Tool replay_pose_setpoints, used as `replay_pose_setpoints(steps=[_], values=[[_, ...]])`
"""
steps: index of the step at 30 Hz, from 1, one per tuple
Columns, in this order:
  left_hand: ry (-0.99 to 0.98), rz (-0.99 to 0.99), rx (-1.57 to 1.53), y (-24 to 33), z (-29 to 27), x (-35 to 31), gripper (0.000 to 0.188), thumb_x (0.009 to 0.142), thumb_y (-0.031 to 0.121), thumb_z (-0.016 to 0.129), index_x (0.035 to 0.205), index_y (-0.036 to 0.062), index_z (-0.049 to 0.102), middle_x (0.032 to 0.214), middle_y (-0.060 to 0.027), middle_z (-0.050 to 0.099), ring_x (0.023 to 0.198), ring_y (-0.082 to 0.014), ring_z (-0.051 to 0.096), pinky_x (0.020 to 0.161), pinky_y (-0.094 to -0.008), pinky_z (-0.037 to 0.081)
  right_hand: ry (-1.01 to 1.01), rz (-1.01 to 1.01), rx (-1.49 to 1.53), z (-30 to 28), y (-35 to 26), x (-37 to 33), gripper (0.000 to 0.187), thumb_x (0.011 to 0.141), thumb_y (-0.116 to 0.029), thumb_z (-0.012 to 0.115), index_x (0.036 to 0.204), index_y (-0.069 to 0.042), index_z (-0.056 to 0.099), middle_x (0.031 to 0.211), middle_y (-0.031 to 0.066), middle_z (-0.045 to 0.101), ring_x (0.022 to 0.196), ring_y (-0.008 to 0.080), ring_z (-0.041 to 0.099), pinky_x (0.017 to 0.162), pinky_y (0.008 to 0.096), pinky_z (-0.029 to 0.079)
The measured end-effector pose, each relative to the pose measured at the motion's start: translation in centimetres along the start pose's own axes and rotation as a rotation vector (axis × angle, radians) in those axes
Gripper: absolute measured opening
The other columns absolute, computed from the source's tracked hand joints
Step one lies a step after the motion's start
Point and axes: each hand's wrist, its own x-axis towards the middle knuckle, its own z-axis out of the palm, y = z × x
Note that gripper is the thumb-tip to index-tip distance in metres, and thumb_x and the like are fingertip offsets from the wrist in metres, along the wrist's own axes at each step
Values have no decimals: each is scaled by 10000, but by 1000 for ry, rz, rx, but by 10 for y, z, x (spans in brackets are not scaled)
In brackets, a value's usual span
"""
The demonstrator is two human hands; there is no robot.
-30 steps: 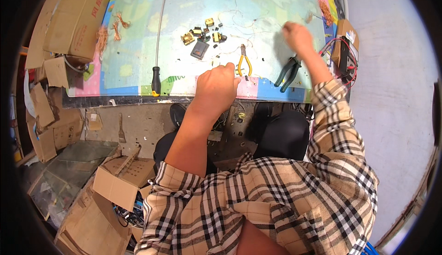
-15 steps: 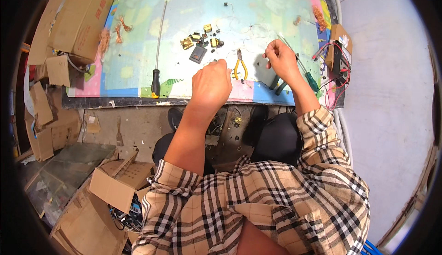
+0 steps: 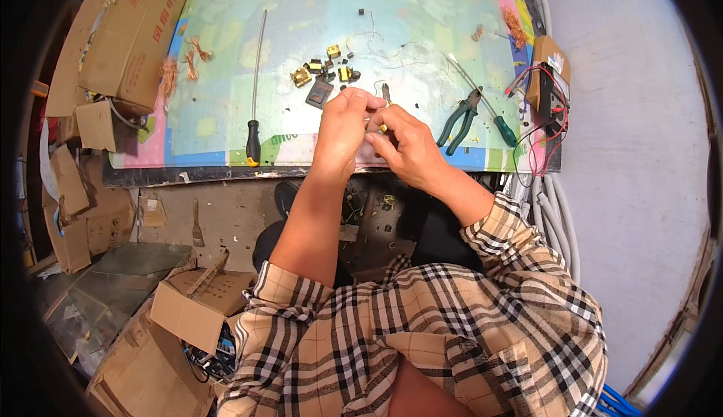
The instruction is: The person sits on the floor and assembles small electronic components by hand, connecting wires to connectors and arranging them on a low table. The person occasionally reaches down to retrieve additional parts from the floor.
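Observation:
My left hand (image 3: 345,127) and my right hand (image 3: 413,148) meet over the table's near edge. Their fingers are closed in a pinch, and whatever sits between them is too small and covered to name. Just behind the fingers lie pliers (image 3: 386,92), their jaw tip showing and their yellow handles mostly hidden. Beyond the left hand is a cluster of small yellow-and-black transformers (image 3: 301,77) with a black square part (image 3: 319,93). Thin loose wires (image 3: 392,62) curl over the tabletop past both hands.
A long screwdriver (image 3: 254,140) lies left; green-handled pliers (image 3: 459,122) and a green screwdriver (image 3: 503,127) lie right. Copper wire bundles (image 3: 169,77) rest near the table's sides. A black box with red leads (image 3: 559,97) stands at the right edge, a large carton (image 3: 139,41) at the left.
My right hand has moved left from beside the green-handled pliers to meet my left hand, now covering most of the yellow-handled pliers. The green-handled pliers are uncovered.

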Motion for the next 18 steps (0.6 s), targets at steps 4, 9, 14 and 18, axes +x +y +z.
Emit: replay_pose_setpoints(steps=[4,9,14,18], values=[[31,3,29,3,0,-2,292,1031,201,373,905,16,560,914,-111,651,785,-140,592,745,-275,485,112,366,247,-5,19,8,247,931,-224,599,821,-4,575,679,84,611,591,129,601,561,276,468],[44,-3,110,4,1,-2,290,1033,194,349,968,7,562,914,-105,642,811,-149,623,739,-281,489,-24,553,178,-10,46,33,397,951,-371,544,969,21,609,813,102,661,634,140,618,612,304,483],[75,-20,104,14,6,-7,330,1028,167,316,1237,-12,498,878,-87,618,712,-130,590,694,-283,480,39,366,441,2,60,57,391,942,-345,560,1165,-29,610,994,101,627,706,128,584,689,279,467],[142,42,249,7,8,2,412,1034,193,324,1370,-23,419,783,-50,559,579,-102,502,559,-251,448,-88,335,568,10,48,62,226,977,-208,510,950,-26,640,797,13,578,675,87,536,657,288,455]])
